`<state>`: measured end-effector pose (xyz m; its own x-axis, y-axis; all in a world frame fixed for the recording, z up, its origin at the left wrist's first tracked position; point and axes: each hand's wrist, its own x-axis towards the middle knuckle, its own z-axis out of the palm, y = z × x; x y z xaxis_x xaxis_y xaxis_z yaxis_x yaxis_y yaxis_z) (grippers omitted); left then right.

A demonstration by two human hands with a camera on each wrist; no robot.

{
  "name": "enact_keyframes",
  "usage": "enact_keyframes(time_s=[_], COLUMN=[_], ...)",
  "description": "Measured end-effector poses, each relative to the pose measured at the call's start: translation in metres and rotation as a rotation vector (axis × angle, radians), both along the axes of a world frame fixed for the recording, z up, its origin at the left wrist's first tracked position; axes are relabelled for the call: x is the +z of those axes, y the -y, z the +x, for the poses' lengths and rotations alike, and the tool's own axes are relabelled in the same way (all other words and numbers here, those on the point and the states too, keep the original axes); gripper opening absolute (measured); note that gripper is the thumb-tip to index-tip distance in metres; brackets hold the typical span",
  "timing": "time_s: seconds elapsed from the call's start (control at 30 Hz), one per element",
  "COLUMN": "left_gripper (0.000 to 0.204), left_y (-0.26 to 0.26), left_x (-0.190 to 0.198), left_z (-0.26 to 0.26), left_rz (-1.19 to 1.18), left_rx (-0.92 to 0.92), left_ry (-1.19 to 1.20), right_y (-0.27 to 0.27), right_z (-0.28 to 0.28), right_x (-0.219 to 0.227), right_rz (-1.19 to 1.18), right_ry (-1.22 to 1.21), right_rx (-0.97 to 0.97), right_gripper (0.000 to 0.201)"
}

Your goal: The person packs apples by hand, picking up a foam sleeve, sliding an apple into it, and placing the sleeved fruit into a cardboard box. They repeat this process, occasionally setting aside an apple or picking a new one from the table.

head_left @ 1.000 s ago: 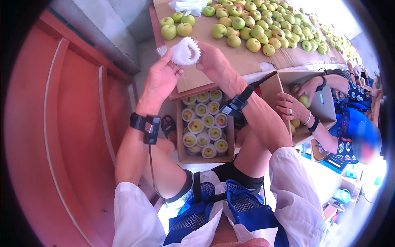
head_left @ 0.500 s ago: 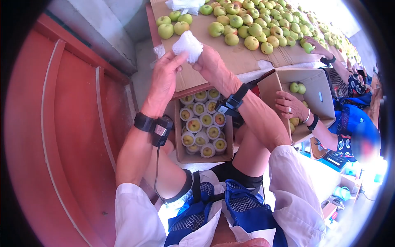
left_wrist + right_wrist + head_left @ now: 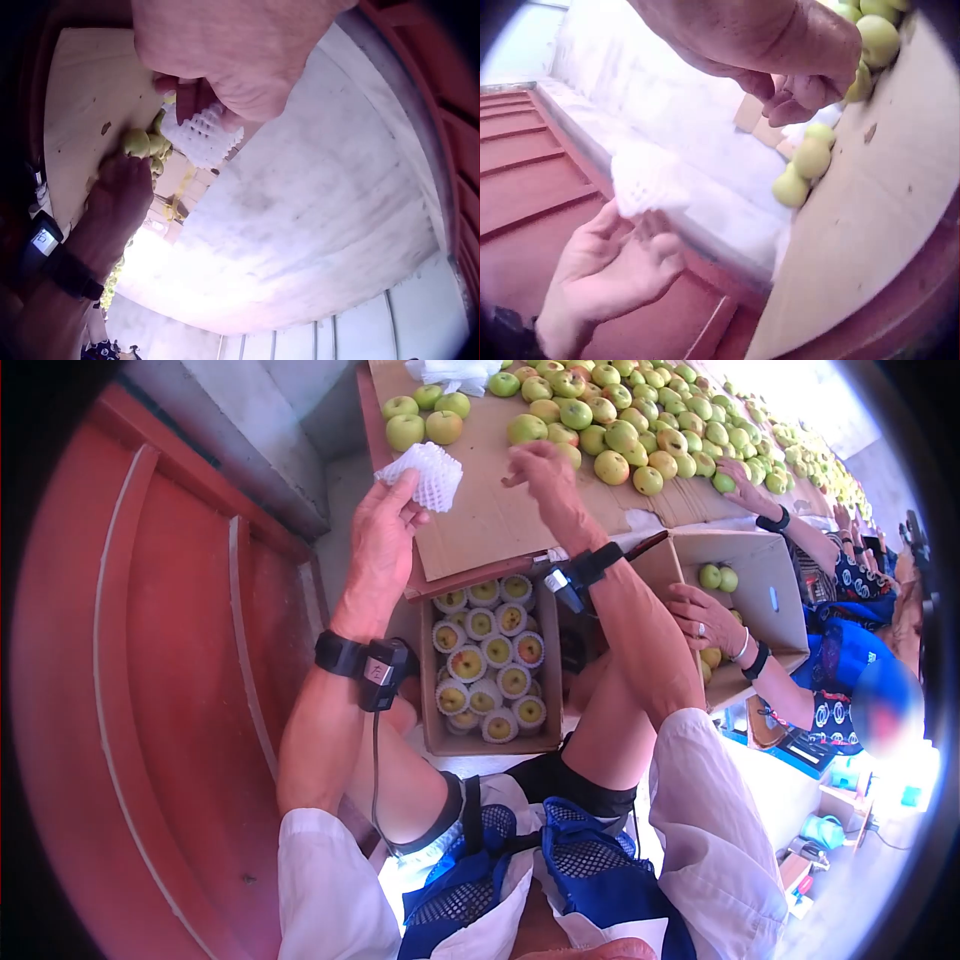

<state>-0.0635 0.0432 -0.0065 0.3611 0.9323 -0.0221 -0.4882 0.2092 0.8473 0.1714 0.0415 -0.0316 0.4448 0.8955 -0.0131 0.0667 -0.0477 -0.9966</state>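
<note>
A white foam net sleeve (image 3: 432, 472) is pinched between the thumb and fingers of my left hand (image 3: 382, 545), above the near left part of the cardboard-covered table (image 3: 465, 545). In the left wrist view the sleeve (image 3: 201, 139) hangs below the fingers, its netted side showing. To the right, my right hand (image 3: 548, 485) reaches over the cardboard at the near edge of the pile of green and reddish apples (image 3: 620, 435). Its fingers are loosely bent with nothing between them, close to the nearest apples (image 3: 877, 41) in the right wrist view.
Below the table edge a carton (image 3: 432, 705) holds several apples in white foam sleeves. A small group of apples (image 3: 405, 430) and white sleeves (image 3: 455, 372) lie at the table's left. On the right, another person's hand (image 3: 700, 618) rests on an open box (image 3: 775, 545) containing apples.
Both hands were on the foam sleeve. My right hand has let go and moved right toward the apples; my left keeps the sleeve. The other person's one hand moved from the box to the pile.
</note>
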Motion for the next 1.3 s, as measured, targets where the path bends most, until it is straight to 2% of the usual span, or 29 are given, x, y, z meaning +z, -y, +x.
enact_keyframes(time_s=[0.1, 0.2, 0.23, 0.33, 0.43, 0.57, 0.67, 0.77, 0.87, 0.9, 1.0, 1.1, 1.2, 1.3], left_gripper=[0.026, 0.023, 0.022, 0.021, 0.028, 0.026, 0.028, 0.030, 0.030, 0.029, 0.028, 0.025, 0.025, 0.026], left_y=[0.000, -0.002, -0.003, -0.002, -0.002, -0.003, -0.003, -0.006, -0.011, -0.013, -0.012, -0.011, -0.016, -0.022], left_x=[-0.002, -0.003, -0.004, -0.002, -0.002, 0.001, 0.001, -0.002, -0.007, -0.008, -0.006, -0.005, -0.008, -0.017], left_z=[-0.004, -0.006, -0.008, -0.010, -0.014, -0.018, -0.021, -0.025, -0.027, -0.028, -0.029, -0.031, -0.032, -0.035], left_rz=[-0.020, -0.017, -0.020, -0.003, 0.028, 0.062, 0.053, 0.044, 0.044, 0.041, 0.039, 0.043, 0.068, 0.104], left_rx=[0.025, 0.029, 0.027, 0.033, 0.010, 0.018, 0.035, 0.063, 0.087, 0.091, 0.107, 0.114, 0.097, 0.093], left_ry=[0.018, 0.018, 0.011, 0.000, -0.023, -0.037, -0.048, -0.050, -0.054, -0.056, -0.055, -0.047, -0.026, -0.084], right_y=[-0.020, -0.038, -0.042, -0.051, -0.062, -0.071, -0.070, -0.066, -0.043, -0.036, -0.023, -0.020, -0.008, 0.004], right_z=[0.029, 0.037, 0.037, 0.035, 0.036, 0.036, 0.038, 0.045, 0.038, 0.035, 0.028, 0.033, 0.029, 0.020], right_x=[-0.004, -0.006, -0.009, -0.013, -0.014, -0.017, -0.009, 0.004, 0.015, 0.019, 0.033, 0.031, 0.030, 0.033], right_rz=[-0.006, -0.017, -0.106, -0.154, -0.212, -0.170, -0.136, -0.142, -0.036, 0.001, 0.050, 0.037, -0.002, -0.086], right_ry=[0.658, 1.084, 1.133, 1.329, 1.434, 1.552, 1.537, 0.844, -0.297, -0.461, -0.600, -0.629, -0.625, -0.158], right_rx=[-0.285, -0.345, -0.301, -0.233, -0.162, -0.111, -0.093, 0.182, 0.472, 0.486, 0.522, 0.634, 0.552, 0.458], right_gripper=[0.038, 0.050, 0.057, 0.059, 0.057, 0.052, 0.049, 0.057, 0.049, 0.044, 0.045, 0.046, 0.044, 0.054])
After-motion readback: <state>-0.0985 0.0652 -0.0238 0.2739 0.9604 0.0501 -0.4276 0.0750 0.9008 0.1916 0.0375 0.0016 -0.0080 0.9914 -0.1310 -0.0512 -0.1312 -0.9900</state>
